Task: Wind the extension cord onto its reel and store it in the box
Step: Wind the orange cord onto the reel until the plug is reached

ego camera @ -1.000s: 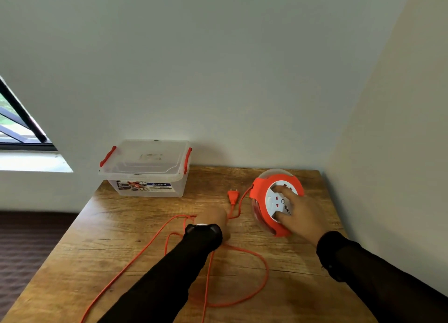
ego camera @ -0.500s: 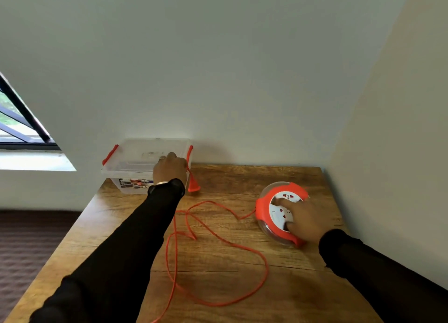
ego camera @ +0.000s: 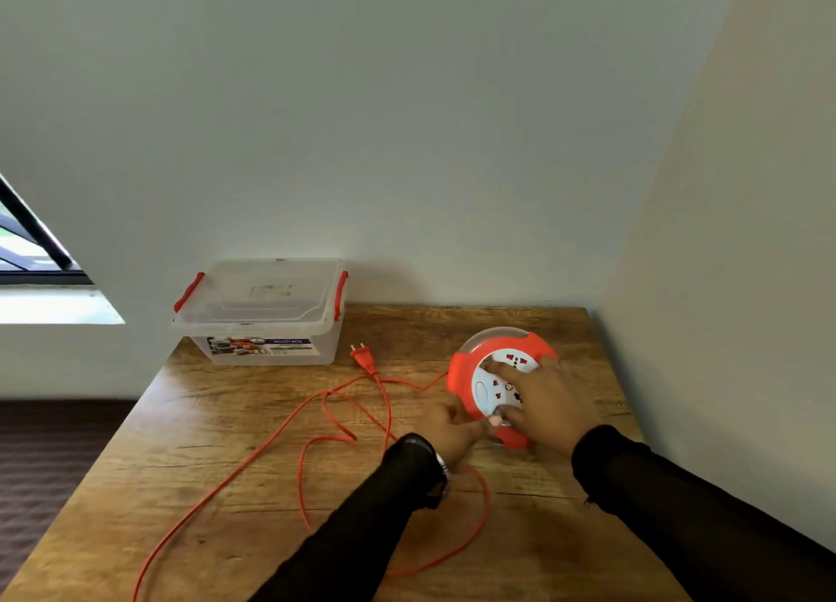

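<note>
Looking down on the bench [ego camera: 217, 502], I have the reel [ego camera: 497, 384] lying flat near the far right corner, socket face up, because that way my right hand [ego camera: 549, 409] can pin it while the other works the winding. That right hand is spread palm-down over the white hub, fingers reaching across the sockets, pressing more than gripping. My left hand [ego camera: 445, 429] sits against the reel's near-left rim, fingers curled as if pinching a small knob or the cord at the rim; which of the two, I cannot tell. Both forearms come in from the near edge and converge on the reel.

Most of the extension cord [ego camera: 271, 447] is not yet wound: it loops loosely across the middle of the bench and runs off the near left edge, with the plug [ego camera: 362, 356] lying just beside the box [ego camera: 267, 312]. That box stands lid-on at the far left corner, well apart from the reel, so storing comes later, I judge.
</note>
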A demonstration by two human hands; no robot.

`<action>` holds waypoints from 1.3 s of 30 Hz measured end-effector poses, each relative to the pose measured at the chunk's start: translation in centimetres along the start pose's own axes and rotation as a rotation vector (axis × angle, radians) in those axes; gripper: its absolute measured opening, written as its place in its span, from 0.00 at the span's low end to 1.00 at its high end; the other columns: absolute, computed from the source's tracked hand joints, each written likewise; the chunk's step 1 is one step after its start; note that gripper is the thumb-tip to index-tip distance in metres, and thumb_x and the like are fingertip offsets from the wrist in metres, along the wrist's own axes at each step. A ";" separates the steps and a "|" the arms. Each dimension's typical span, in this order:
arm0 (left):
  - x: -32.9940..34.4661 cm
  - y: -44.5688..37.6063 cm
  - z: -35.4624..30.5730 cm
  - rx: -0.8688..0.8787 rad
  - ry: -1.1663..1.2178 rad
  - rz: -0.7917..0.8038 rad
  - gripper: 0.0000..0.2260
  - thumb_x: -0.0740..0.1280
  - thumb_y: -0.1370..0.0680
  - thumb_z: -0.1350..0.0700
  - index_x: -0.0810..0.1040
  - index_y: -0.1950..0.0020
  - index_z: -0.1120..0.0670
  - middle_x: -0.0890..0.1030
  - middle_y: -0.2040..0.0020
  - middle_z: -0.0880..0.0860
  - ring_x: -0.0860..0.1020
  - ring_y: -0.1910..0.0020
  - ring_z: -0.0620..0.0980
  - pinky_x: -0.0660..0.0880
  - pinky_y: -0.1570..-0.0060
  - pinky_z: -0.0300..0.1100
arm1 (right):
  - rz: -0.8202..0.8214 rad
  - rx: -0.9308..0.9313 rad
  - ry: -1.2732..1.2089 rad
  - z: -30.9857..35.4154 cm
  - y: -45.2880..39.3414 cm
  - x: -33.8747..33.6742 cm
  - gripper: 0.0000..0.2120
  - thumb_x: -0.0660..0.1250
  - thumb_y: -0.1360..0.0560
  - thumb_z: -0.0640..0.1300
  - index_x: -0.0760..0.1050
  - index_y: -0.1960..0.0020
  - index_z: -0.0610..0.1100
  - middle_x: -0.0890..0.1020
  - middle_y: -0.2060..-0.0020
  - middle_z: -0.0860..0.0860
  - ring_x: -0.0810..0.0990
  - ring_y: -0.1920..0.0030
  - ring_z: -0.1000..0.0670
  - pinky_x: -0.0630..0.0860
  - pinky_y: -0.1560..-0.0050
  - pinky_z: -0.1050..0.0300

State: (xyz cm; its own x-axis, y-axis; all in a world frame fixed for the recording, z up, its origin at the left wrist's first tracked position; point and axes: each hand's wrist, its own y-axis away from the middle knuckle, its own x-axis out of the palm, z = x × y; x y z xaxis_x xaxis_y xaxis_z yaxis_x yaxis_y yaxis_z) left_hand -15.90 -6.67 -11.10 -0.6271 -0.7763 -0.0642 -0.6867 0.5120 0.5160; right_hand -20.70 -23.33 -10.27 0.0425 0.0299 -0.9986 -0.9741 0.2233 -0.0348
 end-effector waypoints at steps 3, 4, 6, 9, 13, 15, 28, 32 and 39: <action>0.8 -0.8 1.0 0.023 0.412 -0.075 0.17 0.73 0.28 0.62 0.70 0.44 0.55 0.74 0.66 0.52 0.70 0.77 0.45 0.67 0.78 0.35 | -0.037 -0.007 -0.006 0.1 0.2 -0.2 0.29 0.59 0.25 0.61 0.55 0.26 0.61 0.76 0.36 0.46 0.70 0.36 0.44 0.71 0.39 0.49; 0.7 -0.8 1.1 0.038 0.456 -0.078 0.19 0.73 0.28 0.63 0.70 0.41 0.56 0.76 0.64 0.53 0.72 0.76 0.45 0.69 0.77 0.37 | -0.046 -0.016 -0.011 0.2 0.3 -0.2 0.29 0.59 0.25 0.61 0.55 0.26 0.61 0.77 0.36 0.46 0.70 0.36 0.44 0.71 0.38 0.49; 0.3 -0.8 1.1 0.102 0.456 -0.083 0.19 0.72 0.28 0.63 0.73 0.40 0.55 0.80 0.58 0.53 0.78 0.72 0.47 0.76 0.73 0.40 | -0.058 -0.041 -0.014 0.3 0.5 -0.3 0.29 0.59 0.24 0.62 0.55 0.26 0.60 0.77 0.37 0.47 0.70 0.37 0.45 0.71 0.39 0.49; -0.1 -0.8 1.1 0.163 0.442 -0.094 0.18 0.72 0.28 0.64 0.76 0.40 0.54 0.81 0.51 0.56 0.83 0.59 0.54 0.80 0.61 0.48 | -0.107 -0.042 -0.033 0.6 0.9 -0.3 0.28 0.58 0.24 0.61 0.57 0.27 0.60 0.80 0.41 0.48 0.73 0.40 0.46 0.72 0.41 0.51; 0.2 -0.7 0.3 0.181 0.422 -0.171 0.11 0.71 0.27 0.65 0.76 0.47 0.59 0.80 0.54 0.58 0.80 0.63 0.53 0.79 0.69 0.41 | -0.147 0.086 -0.198 1.3 1.2 -0.2 0.28 0.63 0.27 0.62 0.61 0.29 0.61 0.80 0.41 0.48 0.75 0.43 0.46 0.75 0.45 0.52; 0.2 -0.6 0.0 0.187 0.424 -0.184 0.08 0.71 0.27 0.66 0.76 0.51 0.57 0.78 0.56 0.57 0.77 0.68 0.52 0.78 0.73 0.39 | -0.151 0.166 -0.307 1.9 1.4 0.2 0.28 0.66 0.28 0.61 0.63 0.30 0.62 0.79 0.40 0.47 0.75 0.43 0.45 0.77 0.46 0.52; 3.6 -0.3 2.2 0.145 0.580 -0.300 0.14 0.72 0.31 0.71 0.69 0.57 0.58 0.74 0.63 0.56 0.77 0.65 0.55 0.77 0.68 0.45 | -0.072 0.832 -1.541 4.8 0.6 0.4 0.31 0.70 0.27 0.53 0.65 0.29 0.46 0.77 0.38 0.44 0.79 0.45 0.44 0.79 0.47 0.50; 3.4 -0.8 2.3 0.210 0.483 -0.337 0.14 0.74 0.31 0.66 0.73 0.53 0.56 0.78 0.56 0.56 0.80 0.57 0.57 0.79 0.54 0.54 | 0.061 0.939 -1.698 4.5 0.2 -0.9 0.17 0.67 0.25 0.54 0.74 0.44 0.42 0.79 0.65 0.44 0.71 0.78 0.52 0.66 0.79 0.64; 1.8 -1.1 1.2 0.353 0.349 -0.339 0.13 0.72 0.29 0.66 0.77 0.47 0.57 0.78 0.56 0.51 0.77 0.62 0.44 0.75 0.65 0.38 | 0.270 0.834 -1.629 3.5 0.3 -2.0 0.07 0.60 0.21 0.47 0.73 0.50 0.44 0.84 0.61 0.43 0.68 0.75 0.54 0.60 0.75 0.62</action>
State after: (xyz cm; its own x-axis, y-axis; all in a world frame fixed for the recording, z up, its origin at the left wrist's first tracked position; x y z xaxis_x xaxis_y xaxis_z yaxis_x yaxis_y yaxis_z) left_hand -16.73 -8.13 -12.83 -0.2345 -0.9620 0.1397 -0.9456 0.2591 0.1966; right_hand -20.32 -19.95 -8.20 0.5627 0.8241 0.0648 -0.6627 0.4028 0.6313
